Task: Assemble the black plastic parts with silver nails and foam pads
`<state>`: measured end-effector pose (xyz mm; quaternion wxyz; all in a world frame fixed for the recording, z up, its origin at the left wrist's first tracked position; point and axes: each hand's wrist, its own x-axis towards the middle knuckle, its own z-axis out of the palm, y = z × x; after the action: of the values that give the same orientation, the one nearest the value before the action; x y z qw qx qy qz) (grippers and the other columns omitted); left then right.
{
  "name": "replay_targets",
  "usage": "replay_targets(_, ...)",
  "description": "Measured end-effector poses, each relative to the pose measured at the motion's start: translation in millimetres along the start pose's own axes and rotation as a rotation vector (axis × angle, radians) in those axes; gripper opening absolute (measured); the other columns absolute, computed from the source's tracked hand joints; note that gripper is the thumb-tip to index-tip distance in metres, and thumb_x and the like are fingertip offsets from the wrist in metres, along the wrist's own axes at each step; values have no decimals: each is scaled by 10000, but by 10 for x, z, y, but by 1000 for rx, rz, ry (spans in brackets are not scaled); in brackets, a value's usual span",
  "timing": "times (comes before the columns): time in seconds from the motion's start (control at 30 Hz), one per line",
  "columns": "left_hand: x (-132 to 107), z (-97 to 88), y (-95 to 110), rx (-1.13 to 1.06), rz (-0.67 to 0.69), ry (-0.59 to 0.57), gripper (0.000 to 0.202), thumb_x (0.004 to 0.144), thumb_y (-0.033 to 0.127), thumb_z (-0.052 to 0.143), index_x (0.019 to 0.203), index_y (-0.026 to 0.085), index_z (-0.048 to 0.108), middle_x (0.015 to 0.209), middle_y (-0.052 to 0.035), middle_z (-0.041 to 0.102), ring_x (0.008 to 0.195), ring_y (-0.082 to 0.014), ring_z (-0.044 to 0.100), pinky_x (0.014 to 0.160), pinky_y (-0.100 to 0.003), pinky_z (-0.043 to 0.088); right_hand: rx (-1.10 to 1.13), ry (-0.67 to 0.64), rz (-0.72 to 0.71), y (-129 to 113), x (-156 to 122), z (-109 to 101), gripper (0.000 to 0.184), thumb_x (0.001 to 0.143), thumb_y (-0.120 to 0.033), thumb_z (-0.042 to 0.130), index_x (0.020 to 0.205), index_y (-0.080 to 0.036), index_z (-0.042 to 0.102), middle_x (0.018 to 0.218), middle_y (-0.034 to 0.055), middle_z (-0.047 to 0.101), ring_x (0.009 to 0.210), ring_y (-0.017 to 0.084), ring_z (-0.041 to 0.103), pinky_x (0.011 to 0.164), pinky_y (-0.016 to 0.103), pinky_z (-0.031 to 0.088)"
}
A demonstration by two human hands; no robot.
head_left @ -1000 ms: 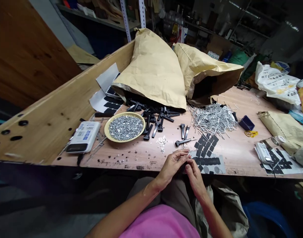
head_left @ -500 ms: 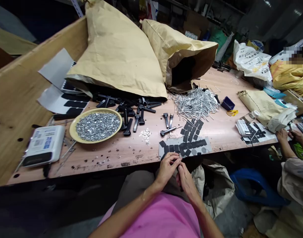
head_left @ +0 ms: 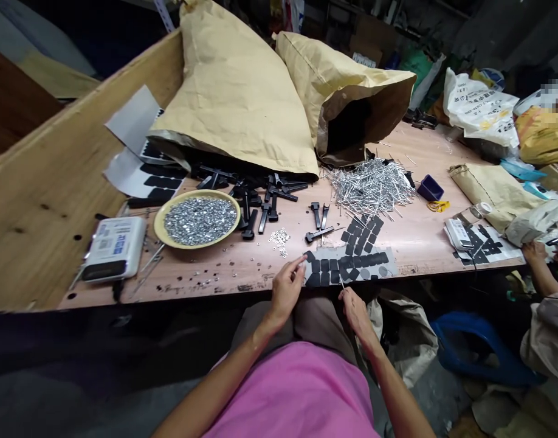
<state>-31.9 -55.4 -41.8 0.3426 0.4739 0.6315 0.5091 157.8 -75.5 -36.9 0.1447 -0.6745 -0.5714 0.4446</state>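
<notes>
My left hand [head_left: 287, 288] is at the left end of a grey backing sheet [head_left: 388, 255] covered with black rounded pads [head_left: 332, 265]. Its fingers stretch toward the corner pad, thumb a little apart, and I see nothing held in them; whether the fingertips touch the pad is unclear. My right hand [head_left: 355, 311] is closed at the table's front edge, pinching a thin metal pin [head_left: 341, 281] that points up over the sheet. Just beyond the sheet lie several black plastic T-shaped parts [head_left: 319, 233], and small washers [head_left: 279, 238] are scattered to the left.
A yellow bowl [head_left: 157, 227] of small metal pieces stands left, beside a white box [head_left: 115, 246]. Behind are large paper sacks [head_left: 242, 91], black parts and a heap of metal pins [head_left: 370, 185]. At right, a small dark box [head_left: 430, 188] and another person's hands [head_left: 537, 255].
My hands were together at the sheet's front edge and are now apart. The left has moved left and up to the sheet's corner; the right shows a pin. The view has shifted slightly.
</notes>
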Motion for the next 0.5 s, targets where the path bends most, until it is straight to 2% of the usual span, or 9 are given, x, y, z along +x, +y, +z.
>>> replay_targets(0.1,119,-116,-102,81,95,143,291,836,265,482,1044,172,662,952,-75,705,737,-152,632,686,-266,499,14,-25,82,3,28,-7,288,852,-357,246,757,-222,481,553,-60,372,459,107,356,412,205,271)
replay_targets(0.2,202,-171,-222,167,170,220,285,850,262,461,1031,177,665,956,-78,708,757,-161,643,688,-272,499,14,-53,125,-16,23,0,305,855,-348,238,794,-214,505,538,-65,362,425,102,346,385,202,265)
replay_targets(0.4,245,-149,-435,212,236,259,297,869,275,434,1039,173,655,974,-89,710,823,-183,662,733,-287,510,-219,-10,22,-25,57,-70,293,859,-283,247,692,-219,479,573,-41,435,515,122,418,470,221,315)
replay_targets(0.5,238,-127,-503,208,223,254,309,871,278,427,1051,159,648,989,-105,708,845,-196,669,751,-301,516,-290,22,-16,-66,50,5,297,861,-248,233,650,-226,441,586,-29,444,554,136,430,516,238,325)
